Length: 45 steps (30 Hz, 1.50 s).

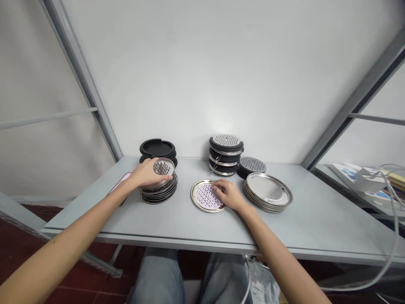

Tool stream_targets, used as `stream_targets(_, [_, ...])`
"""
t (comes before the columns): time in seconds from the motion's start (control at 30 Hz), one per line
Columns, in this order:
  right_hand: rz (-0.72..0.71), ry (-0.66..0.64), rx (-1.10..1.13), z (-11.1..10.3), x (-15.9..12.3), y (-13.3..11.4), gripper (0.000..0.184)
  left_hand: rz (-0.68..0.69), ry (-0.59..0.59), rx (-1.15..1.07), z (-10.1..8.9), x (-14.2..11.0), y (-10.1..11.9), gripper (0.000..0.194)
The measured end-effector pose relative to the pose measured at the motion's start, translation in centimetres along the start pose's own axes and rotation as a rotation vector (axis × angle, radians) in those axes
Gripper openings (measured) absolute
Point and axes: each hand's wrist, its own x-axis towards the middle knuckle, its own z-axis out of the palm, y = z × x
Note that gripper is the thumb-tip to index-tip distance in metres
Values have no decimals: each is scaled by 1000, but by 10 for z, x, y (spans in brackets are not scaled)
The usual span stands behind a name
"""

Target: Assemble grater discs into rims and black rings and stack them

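Observation:
My left hand [146,174] grips the rim of a round perforated steel grater disc [163,168], which sits tilted just above a low stack of dark-edged metal discs [158,192]. My right hand [228,194] curls over the right side of a gold-rimmed grater disc [206,196] that lies flat on the grey shelf [303,219]. Its perforated face shows a pale lilac sheen. To the right of that hand stands a stack of plain steel plates [267,192].
At the back stand a stack of black rings [157,148] and a stack of black-and-steel grater parts [226,154], with a dark perforated disc [252,165] beside them. A pink phone [123,179] lies under my left arm. Metal frame posts flank the shelf.

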Motion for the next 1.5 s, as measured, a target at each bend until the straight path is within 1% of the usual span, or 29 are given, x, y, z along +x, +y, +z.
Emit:
stream_targets(0.07, [-2,-9,-5,0,0,0,24,15,52,56,0,-1,-1,112])
stream_targets(0.1, [-4,-14,-8,0,0,1,24,21,58,53,0,-1,-1,112])
stream_targets(0.17, [-8,-20,-11,0,0,1,24,15,9,-28,-1,1,-2,108])
stream_targets(0.27, [-4,-24,-15,0,0,0,24,-49,-107,-185,-2,4,-4,103])
stream_targets(0.3, [-3,-28,-16,0,0,0,24,-63,-117,-203,-2,5,-4,102])
stream_targets(0.33, [-4,-33,-18,-1,0,0,24,-66,-98,-187,-2,5,-4,102])
stream_targets(0.43, [-13,-45,-23,-1,0,-1,24,-39,57,-3,-2,1,-2,105])
stream_targets(0.47, [-15,-47,-23,-1,0,-2,24,-31,92,49,-2,-2,-1,105])
stream_targets(0.5, [-16,-49,-22,-1,0,-2,23,-26,108,79,-3,-4,0,105])
stream_targets(0.6, [-21,-31,4,-1,0,-3,24,-4,92,70,-6,-11,6,106])
stream_targets(0.7, [-10,82,65,-4,0,-7,27,96,109,27,-3,-17,18,109])
stream_targets(0.77, [33,157,175,-6,1,-11,31,217,155,-5,5,-22,34,111])
stream_targets(0.8, [59,158,271,-8,1,-12,34,288,182,-19,11,-23,43,113])
stream_targets(0.87, [97,82,518,-9,1,-14,43,431,214,-38,27,-26,64,117])
stream_targets(0.93, [108,-30,747,-8,1,-14,52,526,223,-49,44,-26,83,120])
stream_targets(0.97, [112,-66,827,-8,1,-14,53,562,219,-53,53,-25,91,120])
stream_targets(1.03, [138,-77,905,-7,2,-13,50,614,240,-76,65,-22,103,118])
stream_targets(1.1, [185,-58,925,-9,2,-13,45,639,270,-105,72,-19,108,117])
stream_targets(1.2, [245,-27,946,-13,2,-12,44,679,308,-136,74,-14,107,117])
stream_targets(1.3, [255,52,947,-19,2,-11,42,703,354,-179,74,-13,98,106])
stream_targets(1.4, [230,151,896,-24,1,-10,43,698,368,-264,75,-15,88,93])
stream_targets(1.5, [160,204,824,-28,0,-10,41,711,340,-368,77,-19,81,93])
